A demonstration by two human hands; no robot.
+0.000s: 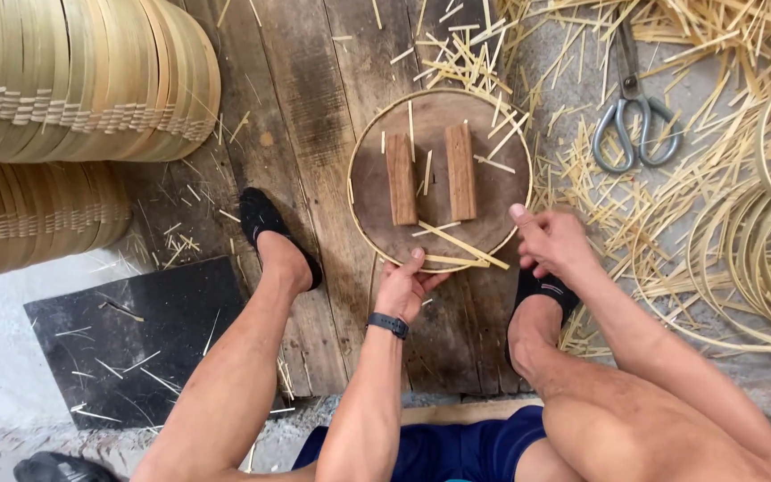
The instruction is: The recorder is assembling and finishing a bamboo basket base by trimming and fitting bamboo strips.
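A bamboo hoop [352,170] rings a round wooden form [439,170] on the plank floor [314,107], just ahead of both hands. The left hand [406,287] pinches its near rim; the right hand [551,239] grips the right edge, with scissors [633,116] lying beyond.

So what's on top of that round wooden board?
On the round wooden board lie two upright brown wooden blocks and loose pale bamboo slivers. What is under the blocks is covered.

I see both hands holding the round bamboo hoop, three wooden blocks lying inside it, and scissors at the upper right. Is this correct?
Not quite: the head view shows two wooden blocks, not three. The left hand and right hand do hold the round bamboo hoop, and the scissors lie upper right.
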